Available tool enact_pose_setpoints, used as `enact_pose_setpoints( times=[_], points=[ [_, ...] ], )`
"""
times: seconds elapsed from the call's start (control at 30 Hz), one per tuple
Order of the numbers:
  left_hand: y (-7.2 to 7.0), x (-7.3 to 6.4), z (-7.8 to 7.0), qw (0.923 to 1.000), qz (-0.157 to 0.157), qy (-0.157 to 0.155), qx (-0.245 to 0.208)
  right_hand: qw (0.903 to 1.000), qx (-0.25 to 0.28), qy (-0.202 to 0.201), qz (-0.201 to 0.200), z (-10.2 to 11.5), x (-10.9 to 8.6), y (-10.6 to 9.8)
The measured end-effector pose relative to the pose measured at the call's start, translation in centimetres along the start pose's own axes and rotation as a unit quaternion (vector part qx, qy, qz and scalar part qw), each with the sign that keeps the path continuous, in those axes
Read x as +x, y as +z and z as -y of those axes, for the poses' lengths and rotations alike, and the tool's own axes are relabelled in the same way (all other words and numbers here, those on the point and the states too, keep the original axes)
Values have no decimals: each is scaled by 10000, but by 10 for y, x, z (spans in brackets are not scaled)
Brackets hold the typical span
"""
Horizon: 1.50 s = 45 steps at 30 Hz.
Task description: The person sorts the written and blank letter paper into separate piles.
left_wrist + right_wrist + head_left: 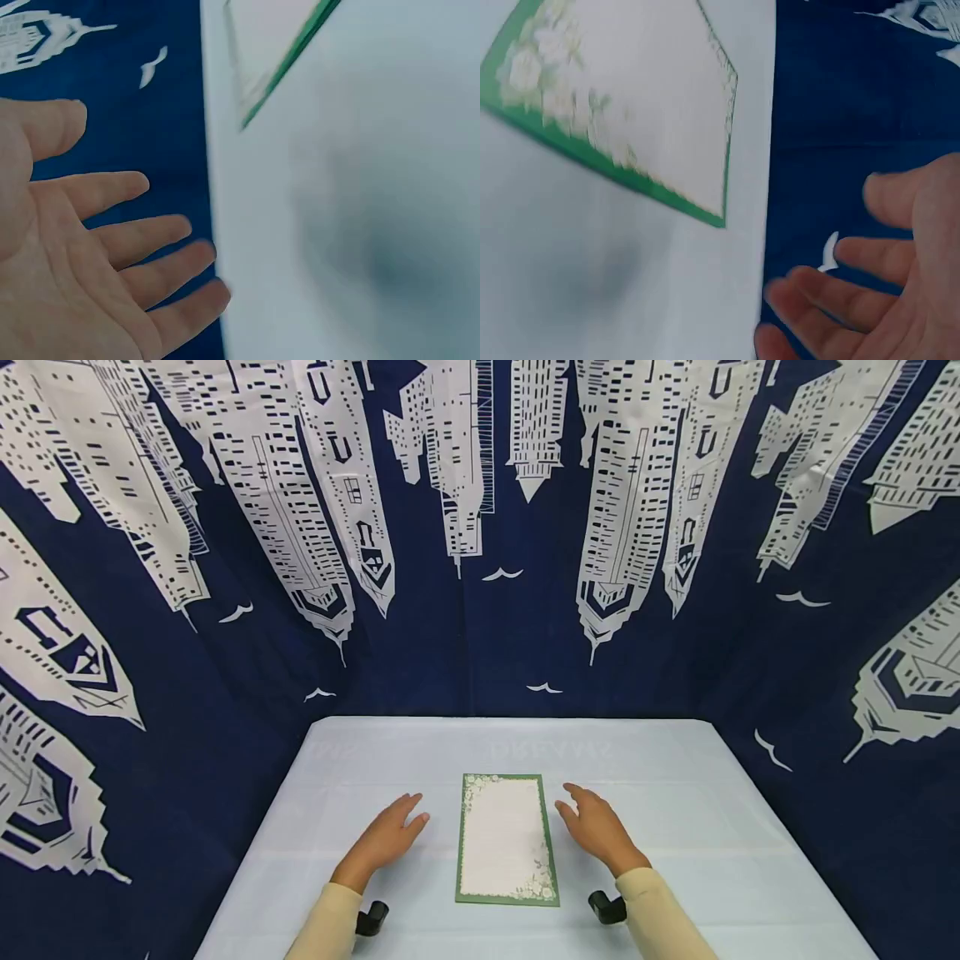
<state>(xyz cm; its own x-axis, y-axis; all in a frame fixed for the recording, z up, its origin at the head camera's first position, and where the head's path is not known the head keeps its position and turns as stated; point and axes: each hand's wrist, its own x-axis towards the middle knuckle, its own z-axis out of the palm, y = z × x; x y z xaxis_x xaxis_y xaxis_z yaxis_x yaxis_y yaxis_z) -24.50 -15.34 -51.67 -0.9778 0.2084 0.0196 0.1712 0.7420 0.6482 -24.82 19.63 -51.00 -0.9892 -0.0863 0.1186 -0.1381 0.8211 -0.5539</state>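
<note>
A green-bordered sheet of stationery paper (504, 843) with white flowers along its edges lies flat in the middle of the white table. To its left, my left hand (390, 835) is held apart from it, fingers spread. My right hand (596, 827) is on the other side, close to the sheet's right edge, also with nothing in it. In the left wrist view the left hand (97, 247) shows its bare palm and loose fingers. The right wrist view has the right hand (877, 277) with fingers slightly bent, and the sheet's flowered corner (547, 67) near it.
The table (337, 777) has a white cover with faint mirrored lettering at its far edge. Behind and beside it hangs a dark blue cloth (465, 652) printed with white upside-down buildings and birds. Black wrist-worn devices (606, 907) stick out by both cream sleeves (663, 918).
</note>
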Motion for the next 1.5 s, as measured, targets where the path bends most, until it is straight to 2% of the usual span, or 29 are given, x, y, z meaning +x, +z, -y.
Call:
enact_pose_setpoints(
  times=[0.17, 0.33, 0.5, 0.67, 0.83, 1.13, 1.3, 1.4, 1.5],
  points=[
    [28, 7, 8, 9935, 207, -515, -996, 9955, 500, 748, 283, -4, 0, 20],
    [52, 15, 9, 9836, 289, -864, -1558, 9902, 774, 1094, 401, -6, -2, 40],
    [67, 18, 2, 9804, 255, -1068, -1638, 9875, 874, 1240, 423, -4, -5, 49],
    [72, 17, -9, 9793, 166, -1087, -1698, 9866, 953, 1218, 521, -5, -9, 55],
    [77, 16, -18, 9784, 248, -1161, -1691, 9871, 946, 1185, 520, -3, -11, 59],
    [81, 15, -27, 9798, 457, -972, -1685, 9884, 852, 1134, 539, 3, -15, 60],
    [84, 12, -32, 9870, 377, -770, -1358, 9905, 651, 1080, 539, 5, -16, 61],
    [87, 10, -33, 9923, 169, -560, -1088, 9922, 557, 996, 501, 6, -17, 61],
    [92, 9, -34, 9937, -328, -242, -1039, 9940, 581, 898, 247, 4, -17, 63]
  ],
)
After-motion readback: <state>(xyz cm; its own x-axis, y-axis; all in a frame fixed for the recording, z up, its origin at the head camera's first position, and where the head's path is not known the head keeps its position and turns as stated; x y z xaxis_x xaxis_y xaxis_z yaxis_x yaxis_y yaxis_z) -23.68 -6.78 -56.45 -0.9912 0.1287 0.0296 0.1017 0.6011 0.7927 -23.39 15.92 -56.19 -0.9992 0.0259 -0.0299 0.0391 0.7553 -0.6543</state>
